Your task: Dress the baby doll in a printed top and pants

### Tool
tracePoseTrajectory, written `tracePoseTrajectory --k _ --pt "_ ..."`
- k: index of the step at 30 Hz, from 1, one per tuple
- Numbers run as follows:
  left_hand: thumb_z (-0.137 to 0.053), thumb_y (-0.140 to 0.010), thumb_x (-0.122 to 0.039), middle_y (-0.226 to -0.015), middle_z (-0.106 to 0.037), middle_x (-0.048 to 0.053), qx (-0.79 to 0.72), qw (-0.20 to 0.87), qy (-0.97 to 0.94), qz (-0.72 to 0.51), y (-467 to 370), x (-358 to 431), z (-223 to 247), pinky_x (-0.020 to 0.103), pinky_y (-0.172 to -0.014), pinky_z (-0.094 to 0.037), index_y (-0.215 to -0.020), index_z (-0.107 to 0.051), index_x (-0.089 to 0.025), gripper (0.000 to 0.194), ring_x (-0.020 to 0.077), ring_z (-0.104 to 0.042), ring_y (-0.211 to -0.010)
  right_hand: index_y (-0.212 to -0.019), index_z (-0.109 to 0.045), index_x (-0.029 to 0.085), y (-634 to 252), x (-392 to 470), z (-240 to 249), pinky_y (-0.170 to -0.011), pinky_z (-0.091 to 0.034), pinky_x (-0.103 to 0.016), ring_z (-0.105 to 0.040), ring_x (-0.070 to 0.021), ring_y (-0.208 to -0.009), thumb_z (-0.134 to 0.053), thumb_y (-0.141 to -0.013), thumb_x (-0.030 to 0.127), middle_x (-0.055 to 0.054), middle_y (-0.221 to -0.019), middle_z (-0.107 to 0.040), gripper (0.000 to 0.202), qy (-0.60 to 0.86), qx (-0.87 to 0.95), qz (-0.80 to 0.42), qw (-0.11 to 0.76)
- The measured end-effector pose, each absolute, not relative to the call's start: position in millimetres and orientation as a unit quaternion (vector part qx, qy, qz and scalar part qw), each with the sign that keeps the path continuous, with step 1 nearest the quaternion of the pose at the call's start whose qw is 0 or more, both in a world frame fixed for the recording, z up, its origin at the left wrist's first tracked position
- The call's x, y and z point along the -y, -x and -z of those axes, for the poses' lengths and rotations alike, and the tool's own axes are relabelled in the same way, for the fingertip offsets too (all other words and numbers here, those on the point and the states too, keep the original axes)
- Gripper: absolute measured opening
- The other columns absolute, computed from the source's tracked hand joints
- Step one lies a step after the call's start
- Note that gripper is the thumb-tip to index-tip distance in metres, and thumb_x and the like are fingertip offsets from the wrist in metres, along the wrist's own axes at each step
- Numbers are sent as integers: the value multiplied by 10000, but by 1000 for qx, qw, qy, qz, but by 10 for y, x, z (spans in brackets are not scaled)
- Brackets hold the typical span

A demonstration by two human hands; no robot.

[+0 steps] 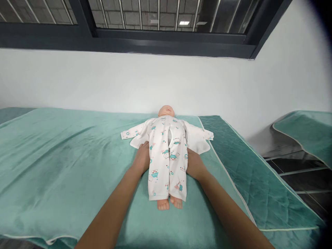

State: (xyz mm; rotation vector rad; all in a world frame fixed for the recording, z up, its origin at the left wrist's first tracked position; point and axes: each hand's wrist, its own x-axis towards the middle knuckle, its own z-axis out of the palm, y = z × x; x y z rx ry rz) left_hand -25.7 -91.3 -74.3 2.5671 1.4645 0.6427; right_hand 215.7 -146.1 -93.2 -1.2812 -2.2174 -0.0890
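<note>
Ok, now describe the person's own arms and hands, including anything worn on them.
The bare left forearm and bare right forearm narrow toward the wrists, with no sleeve, watch, bracelet or marking visible. The ungloved left hand and ungloved right hand show no covering. Their fingers are partly hidden, so I can't tell whether any rings are worn.

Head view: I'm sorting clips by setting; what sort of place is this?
Probably a bedroom: a mint-green plush cover spread over a bed-like surface, thin pale slats at the right, like a bed frame's, and a dark-grey-framed window with metal bars.
</note>
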Motion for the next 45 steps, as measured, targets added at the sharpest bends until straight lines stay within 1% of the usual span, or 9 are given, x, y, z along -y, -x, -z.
tracePoseTrajectory --k 6,11,17,22,24,29,34,41,45 --pt "-488 -874 -148 -871 -620 89 -447 -35 -865 -226 404 1129 761 364 -720 -389 -739 -620 -186 193 240 -517 -839 -1048 -711 171 -2167 1474 948 -850 -551 -365 -656 -272 -1015 -559 -878 222 -119 -1097 -719 234 491 823 41 282" --pt "-534 -854 -94 -814 -577 64 -425 -68 -867 -251 523 1366 828 353 -692 -358 -738 -625 -188 175 219 -483 -805 -1047 -708 180 -2162 1480 974 -853 -548 -359 -662 -262 -996 -557 -888 211 -115 -1073 -718 222 497 823 50 269" --pt "-574 -835 -95 -843 -567 54 -436 -41 -869 -230 531 1344 860 361 -694 -344 -729 -652 -205 172 214 -483 -834 -1098 -689 185 -2160 1530 960 -874 -532 -363 -645 -260 -1016 -559 -883 193 -111 -1071 -711 251 487 829 46 273" --pt "-539 -814 -44 -886 -563 55 -423 1 -877 -230 555 1312 880 373 -728 -353 -740 -698 -229 256 213 -482 -873 -826 -674 195 -2223 1671 968 -732 -509 -309 -622 -204 -839 -504 -858 111 -72 -866 -661 193 481 811 -10 334" --pt "-518 -805 -29 -875 -558 58 -418 21 -878 -232 565 1306 888 376 -732 -356 -716 -708 -237 296 218 -482 -883 -782 -657 197 -2242 1710 969 -711 -493 -302 -606 -197 -821 -489 -857 100 -65 -845 -640 207 482 806 -31 343" --pt "-482 -815 -44 -865 -560 65 -424 65 -870 -242 567 1301 874 388 -761 -377 -684 -713 -246 333 231 -482 -897 -826 -676 205 -2235 1724 959 -761 -492 -324 -603 -213 -882 -502 -849 108 -72 -904 -660 201 466 819 -42 333" --pt "-534 -810 -115 -876 -595 60 -429 99 -865 -240 546 1340 797 390 -796 -389 -673 -693 -228 238 228 -495 -901 -882 -678 203 -2226 1742 944 -783 -479 -319 -600 -217 -921 -507 -879 143 -71 -946 -662 181 473 823 -48 311" --pt "-461 -836 -129 -761 -570 48 -448 120 -843 -273 549 1328 780 365 -769 -408 -607 -561 -199 260 207 -502 -822 -812 -648 198 -2233 1769 936 -745 -454 -303 -599 -211 -874 -521 -873 158 -59 -892 -653 147 496 813 -36 303" --pt "-419 -855 -131 -803 -613 44 -481 102 -811 -316 562 1297 832 361 -787 -422 -719 -592 -205 232 212 -516 -833 -781 -622 211 -2224 1774 911 -706 -446 -282 -596 -184 -806 -478 -911 188 -39 -846 -634 196 526 775 -59 346"
